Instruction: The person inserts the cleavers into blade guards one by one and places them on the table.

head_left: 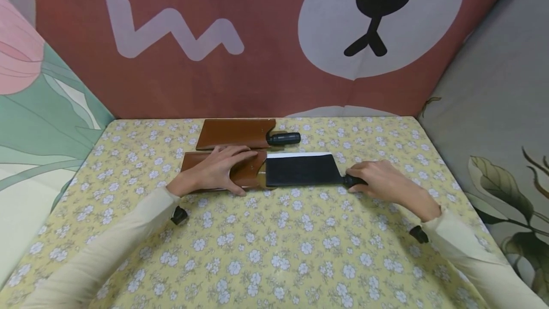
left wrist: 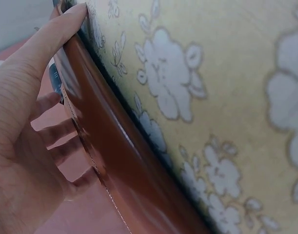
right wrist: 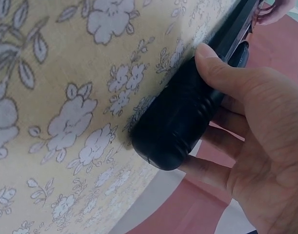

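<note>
A brown leather sheath (head_left: 244,173) lies flat on the table under my left hand (head_left: 216,168). The fingers of that hand spread across its top, and the thumb rests along its near edge. In the left wrist view the sheath (left wrist: 105,131) shows a stitched edge beside the fingertips. My right hand (head_left: 379,182) grips the black handle (right wrist: 175,122) of a cleaver, thumb on one side and fingers on the other. The cleaver's black blade (head_left: 302,170) points left, its bright edge facing away from me. Its front end stands right at the mouth of the sheath.
Behind lies a second brown sheath (head_left: 236,133) with a black-handled knife (head_left: 285,139) in it, handle pointing right. A yellow flowered cloth (head_left: 274,252) covers the table. A red printed backdrop (head_left: 266,85) rises at the table's far edge, with patterned hangings on both sides.
</note>
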Available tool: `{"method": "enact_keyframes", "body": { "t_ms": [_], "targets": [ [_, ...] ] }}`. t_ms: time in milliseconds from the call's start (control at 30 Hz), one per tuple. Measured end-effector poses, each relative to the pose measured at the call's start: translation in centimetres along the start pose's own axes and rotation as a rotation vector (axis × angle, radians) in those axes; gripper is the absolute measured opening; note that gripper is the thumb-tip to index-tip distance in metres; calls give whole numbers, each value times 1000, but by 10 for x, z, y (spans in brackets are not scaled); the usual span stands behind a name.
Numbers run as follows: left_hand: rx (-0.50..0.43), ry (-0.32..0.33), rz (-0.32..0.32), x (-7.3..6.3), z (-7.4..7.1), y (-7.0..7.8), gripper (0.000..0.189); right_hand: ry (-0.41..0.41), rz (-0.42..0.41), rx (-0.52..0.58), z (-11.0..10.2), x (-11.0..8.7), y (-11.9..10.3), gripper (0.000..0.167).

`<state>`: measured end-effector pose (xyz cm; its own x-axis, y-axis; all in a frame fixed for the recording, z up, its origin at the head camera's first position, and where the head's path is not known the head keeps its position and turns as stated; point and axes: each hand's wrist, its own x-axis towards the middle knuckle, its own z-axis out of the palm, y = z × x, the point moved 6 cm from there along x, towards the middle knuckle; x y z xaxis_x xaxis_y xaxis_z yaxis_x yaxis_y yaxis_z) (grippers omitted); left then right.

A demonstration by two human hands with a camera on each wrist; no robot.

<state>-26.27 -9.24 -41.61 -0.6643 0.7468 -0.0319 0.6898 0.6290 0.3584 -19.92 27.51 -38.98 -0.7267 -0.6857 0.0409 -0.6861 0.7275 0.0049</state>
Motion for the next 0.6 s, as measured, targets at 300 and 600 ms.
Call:
{"method": "enact_keyframes", "body": {
  "t_ms": [300, 600],
  "targets": [
    [-37, -6, -5, -2, 2, -3, 115, 4, -22, 24, -1, 7, -8, 43],
    [-28, 9, 30, 1, 2, 1, 114, 2, -53, 46, 2, 19, -15, 42]
  ]
}}
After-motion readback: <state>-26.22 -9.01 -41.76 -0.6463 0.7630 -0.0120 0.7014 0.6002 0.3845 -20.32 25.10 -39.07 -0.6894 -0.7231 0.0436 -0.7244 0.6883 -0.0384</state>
